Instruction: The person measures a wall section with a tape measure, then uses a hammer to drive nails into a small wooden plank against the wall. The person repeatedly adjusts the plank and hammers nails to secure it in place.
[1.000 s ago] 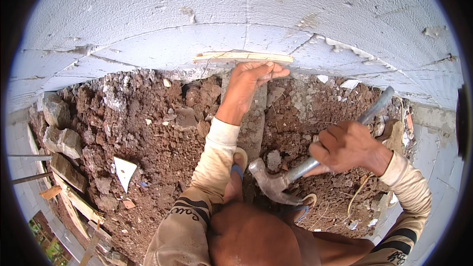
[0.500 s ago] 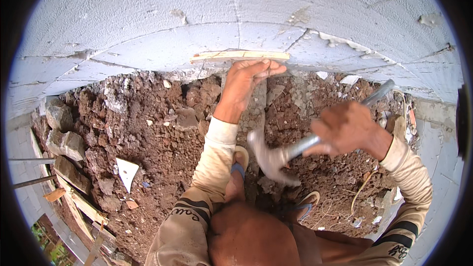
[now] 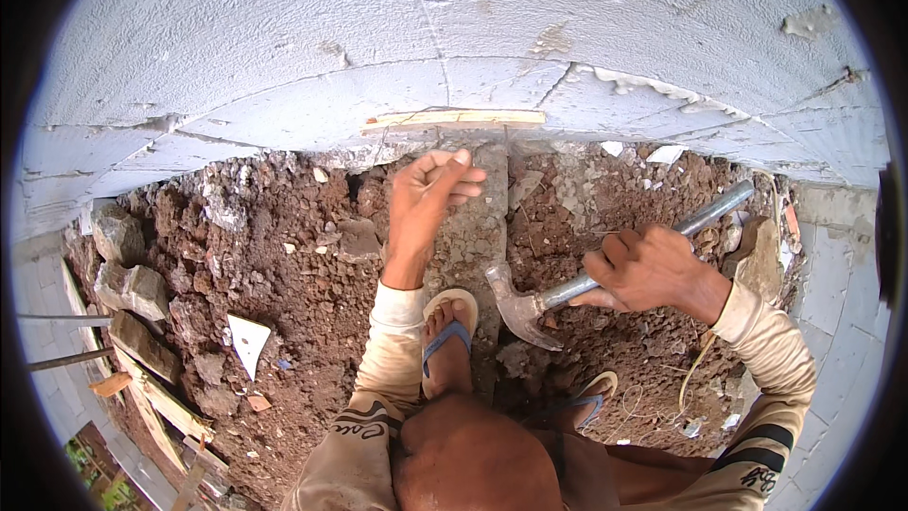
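Observation:
My right hand (image 3: 653, 270) grips the metal shaft of a claw hammer (image 3: 558, 298) below the wall, its head pointing left and its handle end up to the right. A narrow wooden strip (image 3: 492, 117) lies level against the foot of the grey wall (image 3: 454, 19), with a thin dark line over its left part. My left hand (image 3: 430, 199) hovers just below the strip, apart from it. Its fingers are loosely bent and point right, with the thumb above them; nothing shows between them.
Rough brown soil (image 3: 312, 303) with stones covers the ground around my sandalled feet (image 3: 447, 345). Several stone blocks (image 3: 132, 289), wooden offcuts (image 3: 161, 397) and two metal rods (image 3: 66, 360) lie at the left. A white tile shard (image 3: 248, 343) rests on the soil.
My left hand has come away from the wooden strip, down and to the left. The strip stays against the wall. The hammer, blurred before, now shows sharp, in nearly the same place.

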### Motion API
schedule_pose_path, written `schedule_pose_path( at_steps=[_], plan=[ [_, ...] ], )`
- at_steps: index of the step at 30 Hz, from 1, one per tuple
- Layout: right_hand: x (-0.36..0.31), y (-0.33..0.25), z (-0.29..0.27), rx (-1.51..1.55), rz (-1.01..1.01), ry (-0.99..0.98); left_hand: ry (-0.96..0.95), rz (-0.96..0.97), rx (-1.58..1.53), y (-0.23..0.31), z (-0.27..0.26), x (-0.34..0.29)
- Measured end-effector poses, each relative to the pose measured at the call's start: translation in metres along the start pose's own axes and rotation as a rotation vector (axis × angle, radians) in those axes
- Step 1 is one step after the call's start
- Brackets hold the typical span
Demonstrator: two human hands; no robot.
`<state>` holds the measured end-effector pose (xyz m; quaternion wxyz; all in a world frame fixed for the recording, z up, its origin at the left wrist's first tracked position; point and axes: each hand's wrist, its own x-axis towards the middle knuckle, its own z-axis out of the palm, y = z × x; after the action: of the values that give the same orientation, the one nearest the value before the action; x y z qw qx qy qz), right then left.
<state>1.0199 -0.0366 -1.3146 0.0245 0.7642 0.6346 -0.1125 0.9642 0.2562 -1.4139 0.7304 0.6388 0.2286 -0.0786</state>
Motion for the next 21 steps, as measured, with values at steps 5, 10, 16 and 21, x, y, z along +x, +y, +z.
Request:
schedule_pose_path(
  at_steps=[5,10,16,21],
  plan=[
    [0.008,-0.004,-0.003,-0.003,-0.174,0.049,0.224,0.119,-0.103,0.003,0.0,0.014],
    [0.014,0.045,-0.007,-0.046,0.14,-0.037,0.254,0.092,-0.31,0.01,0.003,0.025],
    [0.005,0.009,0.005,-0.107,-0.187,0.053,0.253,0.105,-0.456,0.009,0.011,0.026],
    [0.023,0.038,-0.008,-0.05,0.191,-0.058,0.268,0.121,-0.475,0.01,0.008,0.026]
  ],
)
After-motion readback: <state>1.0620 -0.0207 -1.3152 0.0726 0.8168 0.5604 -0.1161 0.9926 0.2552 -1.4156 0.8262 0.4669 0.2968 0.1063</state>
